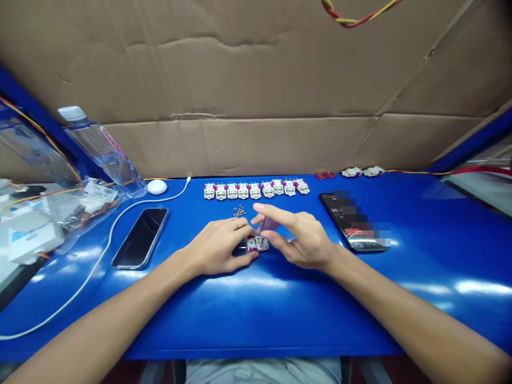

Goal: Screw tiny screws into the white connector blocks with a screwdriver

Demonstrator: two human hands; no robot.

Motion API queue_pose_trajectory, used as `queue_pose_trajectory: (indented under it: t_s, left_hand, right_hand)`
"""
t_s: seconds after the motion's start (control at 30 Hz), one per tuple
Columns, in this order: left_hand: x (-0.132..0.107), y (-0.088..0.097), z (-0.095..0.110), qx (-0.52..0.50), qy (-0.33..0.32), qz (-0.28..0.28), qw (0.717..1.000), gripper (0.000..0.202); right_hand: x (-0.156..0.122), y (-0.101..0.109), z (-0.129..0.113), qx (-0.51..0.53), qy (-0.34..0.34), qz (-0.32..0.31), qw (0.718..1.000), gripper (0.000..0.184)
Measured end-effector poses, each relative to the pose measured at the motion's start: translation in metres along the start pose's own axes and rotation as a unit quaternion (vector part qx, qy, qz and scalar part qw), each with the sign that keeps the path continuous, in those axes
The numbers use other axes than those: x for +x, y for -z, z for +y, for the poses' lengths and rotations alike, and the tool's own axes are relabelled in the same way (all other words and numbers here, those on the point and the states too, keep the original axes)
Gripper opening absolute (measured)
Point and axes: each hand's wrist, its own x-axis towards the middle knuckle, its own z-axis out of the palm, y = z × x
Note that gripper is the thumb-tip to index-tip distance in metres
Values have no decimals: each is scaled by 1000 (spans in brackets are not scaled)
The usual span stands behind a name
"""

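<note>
My left hand [218,246] is curled over a small white-and-magenta circuit module [256,244] near the table's middle and grips it, with a dark piece [240,248] showing under the fingers. My right hand [302,237] hovers just to the right, thumb and forefinger spread. A translucent purple piece [269,224] sits between those fingers, and I cannot tell if they grip it. Beyond the hands lies a small heap of tiny screws [239,211], next to a row of several matching modules [256,189].
A black smartphone [141,238] and a white mouse [157,186] with a white cable lie on the left of the blue table [240,320]. Another phone [352,221] lies on the right. Plastic bags and white boxes [28,234] crowd the left edge. Cardboard [256,69] forms the back wall.
</note>
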Motion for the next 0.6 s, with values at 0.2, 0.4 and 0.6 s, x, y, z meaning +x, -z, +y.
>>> queue_pose_trajectory:
  t_s: [0.2, 0.4, 0.6]
  left_hand:
    - [0, 0, 0, 5, 1, -2, 1000, 28]
    - [0, 1, 1, 8, 6, -3, 1000, 27]
    - [0, 0, 1, 8, 5, -2, 1000, 27]
  right_hand:
    - [1, 1, -1, -6, 14, 21, 1000, 49]
    - [0, 1, -2, 8, -3, 9, 1000, 54]
    - [-2, 0, 1, 19, -2, -2, 1000, 64]
